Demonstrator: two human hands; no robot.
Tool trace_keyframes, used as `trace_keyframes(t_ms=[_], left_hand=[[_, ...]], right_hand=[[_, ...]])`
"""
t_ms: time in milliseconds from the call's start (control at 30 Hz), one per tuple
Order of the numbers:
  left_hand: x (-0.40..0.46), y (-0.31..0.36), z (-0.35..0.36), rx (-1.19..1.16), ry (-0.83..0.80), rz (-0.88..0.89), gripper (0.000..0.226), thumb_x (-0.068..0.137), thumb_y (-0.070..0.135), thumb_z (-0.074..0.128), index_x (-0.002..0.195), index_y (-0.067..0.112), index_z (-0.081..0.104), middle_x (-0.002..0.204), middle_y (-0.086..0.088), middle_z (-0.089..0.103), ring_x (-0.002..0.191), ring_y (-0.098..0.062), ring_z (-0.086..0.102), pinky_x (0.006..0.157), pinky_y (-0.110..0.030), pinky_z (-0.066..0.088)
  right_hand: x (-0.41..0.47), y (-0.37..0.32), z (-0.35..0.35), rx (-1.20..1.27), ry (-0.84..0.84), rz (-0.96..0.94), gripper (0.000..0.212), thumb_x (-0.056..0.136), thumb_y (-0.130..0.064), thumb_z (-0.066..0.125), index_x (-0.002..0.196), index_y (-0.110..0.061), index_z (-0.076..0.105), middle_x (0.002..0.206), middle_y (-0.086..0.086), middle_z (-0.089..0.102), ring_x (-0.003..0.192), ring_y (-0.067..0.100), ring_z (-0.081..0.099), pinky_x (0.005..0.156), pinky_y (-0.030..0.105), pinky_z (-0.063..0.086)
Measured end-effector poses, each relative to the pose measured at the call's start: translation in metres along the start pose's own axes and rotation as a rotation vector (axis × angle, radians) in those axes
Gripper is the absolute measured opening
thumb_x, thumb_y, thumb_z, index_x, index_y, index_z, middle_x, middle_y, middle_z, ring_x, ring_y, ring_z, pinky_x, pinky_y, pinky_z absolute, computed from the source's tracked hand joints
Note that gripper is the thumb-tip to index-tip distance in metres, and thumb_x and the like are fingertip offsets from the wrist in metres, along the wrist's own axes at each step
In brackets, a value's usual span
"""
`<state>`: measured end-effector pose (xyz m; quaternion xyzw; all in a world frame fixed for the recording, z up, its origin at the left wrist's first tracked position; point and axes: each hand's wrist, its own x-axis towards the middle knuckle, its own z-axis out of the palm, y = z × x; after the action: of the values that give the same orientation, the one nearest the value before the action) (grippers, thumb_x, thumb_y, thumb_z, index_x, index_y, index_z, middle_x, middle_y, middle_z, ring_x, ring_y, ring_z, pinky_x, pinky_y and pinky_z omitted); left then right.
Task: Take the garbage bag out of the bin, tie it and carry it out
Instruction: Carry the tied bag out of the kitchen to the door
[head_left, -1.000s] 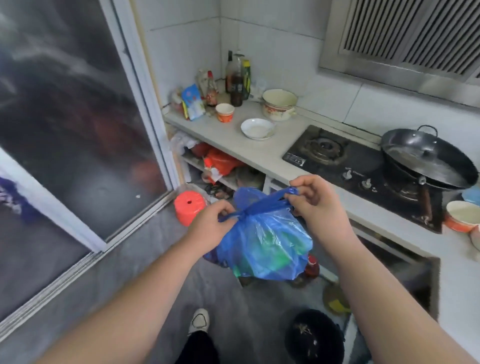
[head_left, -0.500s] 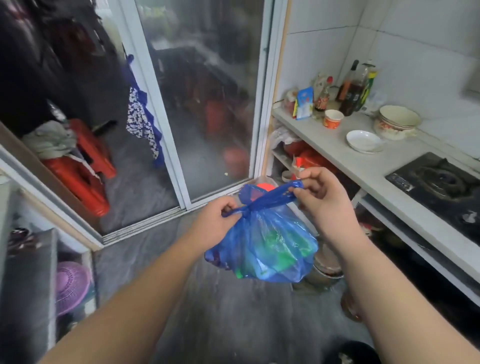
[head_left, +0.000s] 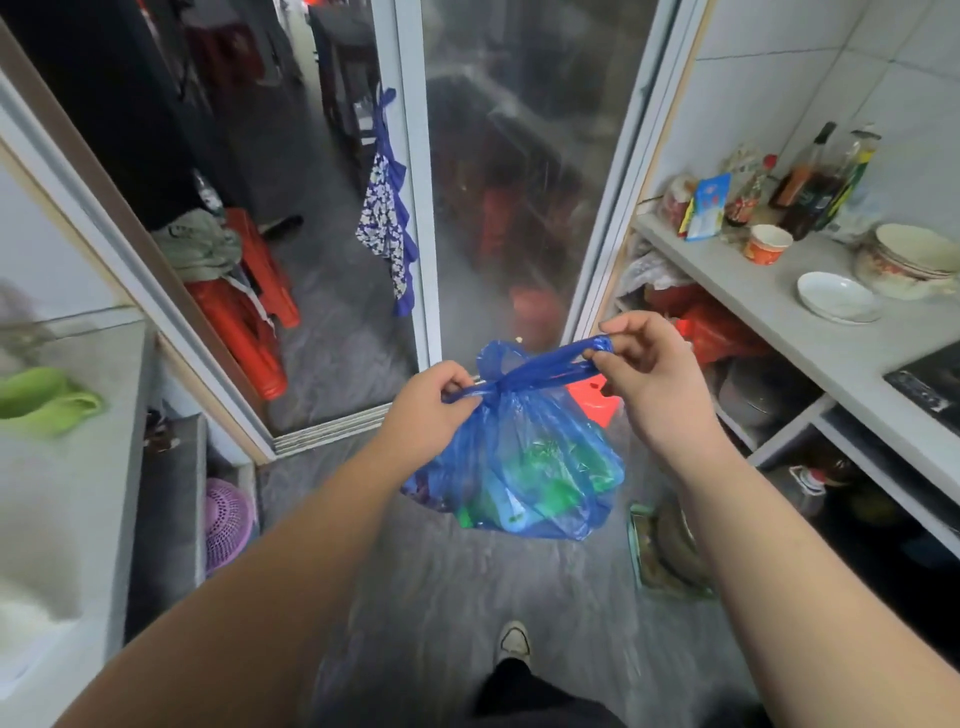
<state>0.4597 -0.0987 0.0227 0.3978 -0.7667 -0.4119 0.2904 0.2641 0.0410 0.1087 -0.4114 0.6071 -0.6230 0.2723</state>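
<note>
Stove (head_left: 930, 387) cut off — bag (head_left: 519, 467) contents blurred.

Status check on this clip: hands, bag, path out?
Left hand and right hand both gripping handles of translucent blue plastic garbage bag. Bag knotted, hanging off floor. Sliding glass door ahead, opening at its left.
</note>
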Motion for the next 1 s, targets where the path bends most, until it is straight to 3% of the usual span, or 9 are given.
trace_keyframes(t_ms=[133, 300, 433, 533, 667, 833, 1000], left_hand=[[0.023, -0.016, -0.014, -0.017, 0.026, -0.013, 0.010, 0.082, 0.017, 0.070, 0.079, 0.021, 0.062, 0.079, -0.009, 0.068, 0.071, -0.019, 0.061, 0.065, -0.021, 0.045], [0.071, -0.032, -0.019, 0.009, 0.043, -0.048, 0.009, 0.083, 0.017, 0.070, 0.079, 0.020, 0.062, 0.079, -0.006, 0.069, 0.066, -0.004, 0.056, 0.064, -0.013, 0.042], [0.122, -0.043, -0.018, 0.026, 0.068, -0.104, 0.010, 0.082, 0.015, 0.071, 0.080, 0.019, 0.062, 0.077, -0.002, 0.067, 0.063, -0.008, 0.054, 0.057, -0.007, 0.040], [0.156, -0.055, -0.015, -0.009, 0.095, -0.141, 0.019, 0.080, 0.015, 0.072, 0.073, 0.026, 0.059, 0.074, -0.003, 0.067, 0.062, -0.007, 0.054, 0.062, -0.016, 0.044], [0.199, -0.071, -0.012, -0.063, 0.072, -0.149, 0.014, 0.079, 0.014, 0.074, 0.075, 0.019, 0.061, 0.071, 0.001, 0.066, 0.067, -0.009, 0.056, 0.071, -0.030, 0.047], [0.251, -0.089, -0.008, -0.052, 0.068, -0.176, 0.009, 0.079, 0.016, 0.074, 0.080, 0.016, 0.064, 0.072, 0.001, 0.069, 0.067, -0.008, 0.059, 0.072, -0.031, 0.050], [0.305, -0.112, -0.006, -0.073, 0.028, -0.210, 0.013, 0.080, 0.015, 0.074, 0.076, 0.018, 0.061, 0.067, 0.007, 0.063, 0.065, -0.009, 0.054, 0.068, -0.026, 0.047]], right_hand=[[0.026, 0.015, 0.019, -0.019, -0.016, 0.011, 0.022, 0.091, 0.002, 0.062, 0.102, -0.017, 0.057, 0.084, 0.006, 0.067, 0.074, 0.020, 0.061, 0.060, 0.030, 0.048], [0.081, 0.036, 0.032, 0.019, -0.041, 0.037, 0.022, 0.091, 0.002, 0.062, 0.104, -0.015, 0.057, 0.079, -0.001, 0.068, 0.063, 0.005, 0.063, 0.056, 0.017, 0.047], [0.135, 0.056, 0.036, 0.033, -0.064, 0.060, 0.022, 0.090, -0.002, 0.063, 0.102, -0.019, 0.058, 0.076, -0.007, 0.070, 0.071, 0.011, 0.067, 0.063, 0.025, 0.050], [0.173, 0.072, 0.037, 0.043, -0.077, 0.096, 0.021, 0.085, -0.010, 0.065, 0.097, -0.026, 0.059, 0.078, -0.004, 0.070, 0.077, 0.021, 0.067, 0.067, 0.037, 0.051], [0.221, 0.087, 0.041, 0.038, -0.085, 0.123, 0.023, 0.079, -0.015, 0.065, 0.092, -0.034, 0.060, 0.080, -0.002, 0.071, 0.078, 0.021, 0.068, 0.067, 0.035, 0.051], [0.268, 0.105, 0.050, 0.020, -0.092, 0.140, 0.026, 0.087, -0.003, 0.063, 0.095, -0.027, 0.058, 0.089, 0.010, 0.071, 0.080, 0.018, 0.068, 0.065, 0.027, 0.049], [0.316, 0.128, 0.063, -0.009, -0.050, 0.187, 0.028, 0.089, 0.004, 0.061, 0.098, -0.023, 0.057, 0.083, 0.002, 0.070, 0.078, 0.017, 0.067, 0.064, 0.028, 0.050]])
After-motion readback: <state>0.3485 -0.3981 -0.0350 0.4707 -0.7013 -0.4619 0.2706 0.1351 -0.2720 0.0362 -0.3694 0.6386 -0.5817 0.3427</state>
